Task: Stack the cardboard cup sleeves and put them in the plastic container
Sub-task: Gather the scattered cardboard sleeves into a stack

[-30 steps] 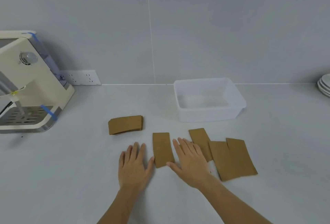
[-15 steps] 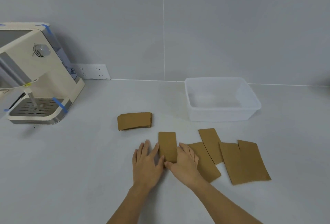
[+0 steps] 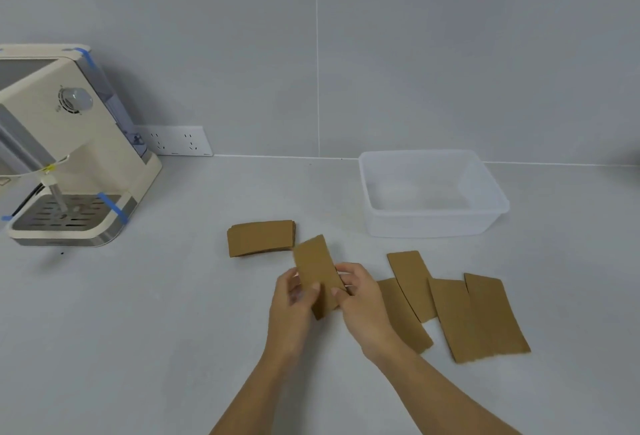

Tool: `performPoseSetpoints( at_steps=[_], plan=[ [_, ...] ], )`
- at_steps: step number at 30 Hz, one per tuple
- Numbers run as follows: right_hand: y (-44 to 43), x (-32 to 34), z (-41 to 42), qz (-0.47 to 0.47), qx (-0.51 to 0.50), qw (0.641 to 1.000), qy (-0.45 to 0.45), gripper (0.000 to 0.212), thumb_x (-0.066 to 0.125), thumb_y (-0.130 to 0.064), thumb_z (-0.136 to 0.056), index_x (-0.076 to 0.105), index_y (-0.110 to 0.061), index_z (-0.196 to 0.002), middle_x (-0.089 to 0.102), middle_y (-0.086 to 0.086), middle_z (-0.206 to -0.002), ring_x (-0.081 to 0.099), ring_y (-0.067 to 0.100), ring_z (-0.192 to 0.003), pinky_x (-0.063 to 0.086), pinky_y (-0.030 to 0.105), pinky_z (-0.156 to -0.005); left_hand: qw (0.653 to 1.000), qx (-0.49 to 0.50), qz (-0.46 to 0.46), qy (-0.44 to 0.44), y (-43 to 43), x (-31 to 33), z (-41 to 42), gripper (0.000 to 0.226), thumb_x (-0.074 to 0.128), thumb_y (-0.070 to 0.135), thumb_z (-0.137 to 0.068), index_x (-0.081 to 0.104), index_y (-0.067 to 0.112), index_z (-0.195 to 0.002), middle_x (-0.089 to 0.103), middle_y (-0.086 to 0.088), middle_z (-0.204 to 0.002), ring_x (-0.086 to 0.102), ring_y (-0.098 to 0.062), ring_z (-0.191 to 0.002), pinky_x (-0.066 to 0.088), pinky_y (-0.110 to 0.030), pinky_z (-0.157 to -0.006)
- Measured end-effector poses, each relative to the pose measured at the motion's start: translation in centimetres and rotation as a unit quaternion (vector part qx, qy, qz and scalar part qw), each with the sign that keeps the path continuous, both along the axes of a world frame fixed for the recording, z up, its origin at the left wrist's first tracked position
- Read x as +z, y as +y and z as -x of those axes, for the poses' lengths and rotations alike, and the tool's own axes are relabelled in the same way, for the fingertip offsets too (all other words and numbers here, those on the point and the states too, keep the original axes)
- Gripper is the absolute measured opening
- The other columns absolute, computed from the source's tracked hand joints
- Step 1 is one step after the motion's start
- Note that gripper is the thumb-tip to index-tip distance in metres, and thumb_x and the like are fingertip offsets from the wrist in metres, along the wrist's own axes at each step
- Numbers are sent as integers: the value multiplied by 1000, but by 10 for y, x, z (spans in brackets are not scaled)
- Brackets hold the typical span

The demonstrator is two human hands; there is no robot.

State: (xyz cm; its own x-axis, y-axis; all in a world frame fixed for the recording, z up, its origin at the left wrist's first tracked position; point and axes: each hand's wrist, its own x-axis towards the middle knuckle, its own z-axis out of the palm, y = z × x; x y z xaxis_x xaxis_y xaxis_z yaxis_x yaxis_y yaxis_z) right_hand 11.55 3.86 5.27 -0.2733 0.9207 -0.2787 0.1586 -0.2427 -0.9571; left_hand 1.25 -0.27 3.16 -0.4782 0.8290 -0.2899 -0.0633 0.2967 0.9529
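Observation:
A flat brown cardboard sleeve (image 3: 317, 266) is lifted off the counter, tilted, pinched on both long edges. My left hand (image 3: 292, 306) grips its left edge and my right hand (image 3: 362, 306) grips its right edge. Just beyond it, a small stack of sleeves (image 3: 260, 237) lies flat on the counter. Several loose sleeves (image 3: 478, 316) lie spread out to the right of my right hand, partly overlapping. The clear plastic container (image 3: 485, 223) stands open and looks empty at the back right, near the wall.
A cream coffee machine (image 3: 69, 157) with a metal drip tray stands at the far left against the wall. A white socket strip (image 3: 175, 140) is fixed to the wall beside it. The pale counter (image 3: 138, 330) runs back to the tiled wall.
Both hands lay flat beside the sleeve on the counter, then closed in on it. Now they hold it raised and tilted. The view has shifted a little.

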Motion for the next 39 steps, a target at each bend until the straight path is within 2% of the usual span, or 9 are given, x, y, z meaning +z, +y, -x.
performPoseSetpoints(
  at_steps=[4, 6, 10, 12, 16, 20, 25, 33, 39],
  plan=[
    [0, 10, -5, 32, 25, 995, 89, 30, 51, 9, -86, 59, -19, -90, 66, 3, -86, 65, 10, -73, 52, 16, -58, 952, 19, -12, -306, 8, 4, 15, 43, 60, 29, -84, 57, 5, -120, 66, -17, -117, 61, -32, -110, 46, -51, -98],
    [-2, 10, -6, 42, 52, 994, 84, 26, 53, 9, -85, 60, -14, -94, 66, 5, -88, 64, 9, -74, 51, 16, -57, 901, 13, -15, -434, 8, 7, 16, 36, 54, 27, -86, 61, 4, -114, 66, -18, -115, 63, -34, -104, 53, -49, -85],
    [-6, -3, -13, -7, 110, 992, -54, 17, 59, -6, -85, 62, -17, -98, 62, -3, -93, 57, 7, -82, 47, 14, -69, 847, 19, -25, -530, 9, 2, 14, 31, 49, 23, -89, 64, 10, -112, 67, -14, -119, 65, -27, -107, 54, -43, -83],
    [-5, -11, -21, -105, 78, 974, -184, 15, 60, -20, -86, 63, -17, -100, 59, -5, -98, 53, 6, -88, 42, 13, -77, 847, 17, -20, -531, 11, 0, 12, 37, 52, 26, -86, 62, 11, -118, 68, -14, -115, 67, -26, -103, 56, -41, -82],
    [-4, -23, -41, -242, -6, 874, -421, 34, 53, -41, -87, 58, -16, -110, 58, -1, -111, 50, 14, -101, 38, 26, -90, 849, 23, -22, -528, 18, -3, 2, 51, 62, 32, -75, 60, 8, -120, 70, -14, -102, 68, -27, -89, 53, -45, -86],
    [-7, -37, -54, -250, -34, 789, -560, 56, 78, -53, -57, 66, -12, -94, 70, 4, -92, 66, 23, -84, 51, 35, -71, 841, 38, -27, -539, 24, -5, -7, 48, 58, 32, -83, 57, 8, -125, 69, -13, -104, 65, -27, -95, 55, -46, -82],
    [-9, -49, -58, -268, -47, 759, -591, 61, 86, -53, -35, 69, -13, -79, 71, 3, -78, 68, 21, -69, 53, 32, -54, 846, 32, -19, -532, 28, -9, -14, 44, 57, 33, -84, 60, 9, -121, 68, -13, -108, 65, -28, -99, 55, -45, -83],
    [-9, -52, -63, -346, -24, 755, -556, 42, 87, -36, -39, 62, -14, -64, 64, -1, -56, 62, 15, -50, 52, 28, -46, 848, 30, -9, -529, 29, -11, -19, 36, 59, 32, -83, 64, 9, -109, 69, -14, -101, 65, -28, -94, 55, -44, -84],
    [-4, -32, -60, -395, -21, 718, -572, 34, 81, -16, -33, 48, -14, -43, 28, -6, -33, 15, 11, -35, 12, 17, -35, 857, 38, 3, -514, 29, -9, -19, 37, 59, 32, -83, 62, 7, -111, 69, -15, -99, 66, -29, -89, 53, -45, -82]
  ],
)
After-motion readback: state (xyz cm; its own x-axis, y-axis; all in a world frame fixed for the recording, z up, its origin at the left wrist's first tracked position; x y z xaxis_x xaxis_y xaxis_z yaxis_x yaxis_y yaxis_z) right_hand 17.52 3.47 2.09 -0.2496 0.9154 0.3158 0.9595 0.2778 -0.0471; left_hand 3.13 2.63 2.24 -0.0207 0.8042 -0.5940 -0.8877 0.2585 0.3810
